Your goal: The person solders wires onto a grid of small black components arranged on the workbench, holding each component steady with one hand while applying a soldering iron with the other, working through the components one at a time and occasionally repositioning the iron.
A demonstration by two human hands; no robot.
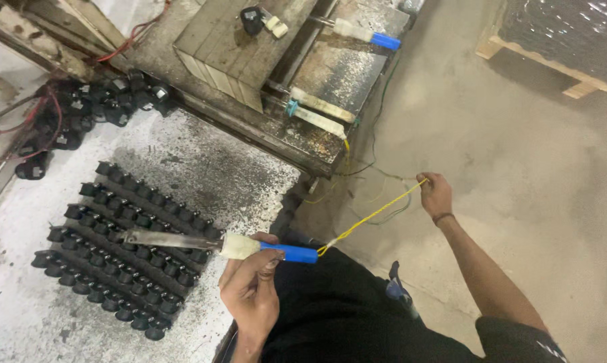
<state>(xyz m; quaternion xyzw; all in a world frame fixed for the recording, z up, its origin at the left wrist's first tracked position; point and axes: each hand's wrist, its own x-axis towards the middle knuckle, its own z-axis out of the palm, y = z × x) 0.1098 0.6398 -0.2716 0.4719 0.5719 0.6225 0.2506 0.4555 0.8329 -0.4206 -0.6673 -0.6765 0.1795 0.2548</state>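
Head view: left hand (251, 290) is closed around a soldering tool (246, 246) at the junction of its blue handle and white collar. Its flat metal blade extends left, lying across rows of black caps (118, 243) arranged on the table (202, 168). Right hand (436, 193) is held out to the right over the concrete floor (539, 168), fingers pinched on the yellow twisted wire (370, 215) running from the handle end. Three similar tools (320, 114) rest on a metal tray beyond.
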